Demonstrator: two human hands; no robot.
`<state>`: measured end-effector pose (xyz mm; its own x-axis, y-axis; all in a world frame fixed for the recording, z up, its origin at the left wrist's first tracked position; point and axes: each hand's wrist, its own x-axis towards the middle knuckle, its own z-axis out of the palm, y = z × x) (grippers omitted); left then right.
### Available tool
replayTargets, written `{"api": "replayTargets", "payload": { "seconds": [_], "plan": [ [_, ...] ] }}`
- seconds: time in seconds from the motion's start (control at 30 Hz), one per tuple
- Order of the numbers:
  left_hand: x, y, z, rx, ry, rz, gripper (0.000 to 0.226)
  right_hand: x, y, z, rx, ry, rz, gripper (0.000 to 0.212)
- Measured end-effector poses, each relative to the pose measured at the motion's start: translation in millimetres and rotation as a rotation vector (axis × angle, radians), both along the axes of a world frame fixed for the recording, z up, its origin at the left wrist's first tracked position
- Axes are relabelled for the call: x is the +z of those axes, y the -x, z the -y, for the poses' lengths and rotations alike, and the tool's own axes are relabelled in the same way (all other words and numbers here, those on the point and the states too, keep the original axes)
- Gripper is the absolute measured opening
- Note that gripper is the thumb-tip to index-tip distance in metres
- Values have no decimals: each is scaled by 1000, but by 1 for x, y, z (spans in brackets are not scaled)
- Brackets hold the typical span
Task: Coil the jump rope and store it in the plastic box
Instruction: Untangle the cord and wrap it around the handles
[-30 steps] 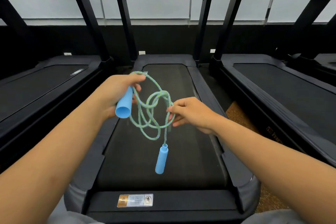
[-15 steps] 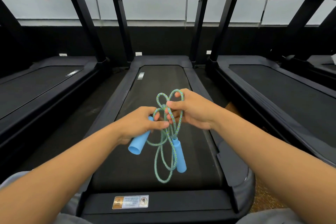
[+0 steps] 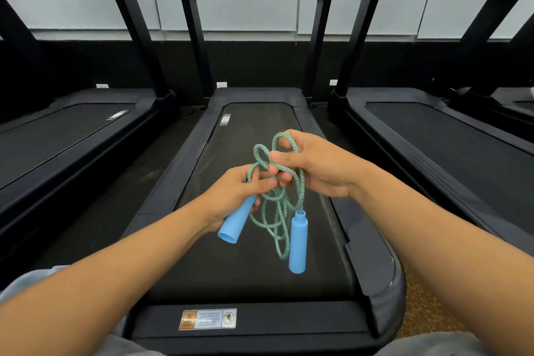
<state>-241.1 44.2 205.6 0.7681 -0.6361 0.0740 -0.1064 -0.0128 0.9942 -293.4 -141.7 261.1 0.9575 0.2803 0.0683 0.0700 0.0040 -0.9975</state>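
Two smooth light-blue tube handles on a braided blue-green jump rope [image 3: 274, 205], bunched in loose loops above a black treadmill [image 3: 251, 269] belt. Left hand [image 3: 231, 196] wrapped around one handle [image 3: 235, 221]; right hand [image 3: 315, 166] pinching the loops, other handle [image 3: 297, 243] dangling below.

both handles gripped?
No: the left hand grips one handle, while the other handle hangs free on the rope below the right hand.
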Motion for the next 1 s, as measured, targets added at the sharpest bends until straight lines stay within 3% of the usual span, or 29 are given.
{"api": "replayTargets", "payload": {
  "seconds": [0.07,0.17,0.23,0.33,0.4,0.47,0.57,0.77,0.83,0.9,1.0],
  "plan": [
    [4,2,1,30,-26,-9,43,1,-1,3,-32,18,14,28],
    [8,1,4,142,-57,-11,25,-1,-5,8,-130,-12,33,28],
    [11,1,4,203,-45,-3,25,-3,-6,15,-127,-17,33,35],
    [13,-3,-1,255,-25,13,24,-6,-5,24,-148,330,125,49],
    [15,-2,-3,268,-37,45,22,-9,-6,24,-252,707,264,43],
    [15,-1,-3,288,-64,93,25,-14,-10,22,-340,932,350,37],
    [15,1,0,344,-160,203,44,-20,-15,18,-426,1065,386,30],
    [15,-3,4,413,-267,323,40,-31,-18,5,-474,1336,565,17],
    [12,-7,1,450,-362,398,36,-27,-18,2,-459,1321,572,24],
    [7,-10,0,456,-495,484,32,-17,-16,-3,-411,1136,449,25],
    [-3,-6,2,446,-705,633,23,-4,-10,-13,-292,488,76,21]
  ]
}}
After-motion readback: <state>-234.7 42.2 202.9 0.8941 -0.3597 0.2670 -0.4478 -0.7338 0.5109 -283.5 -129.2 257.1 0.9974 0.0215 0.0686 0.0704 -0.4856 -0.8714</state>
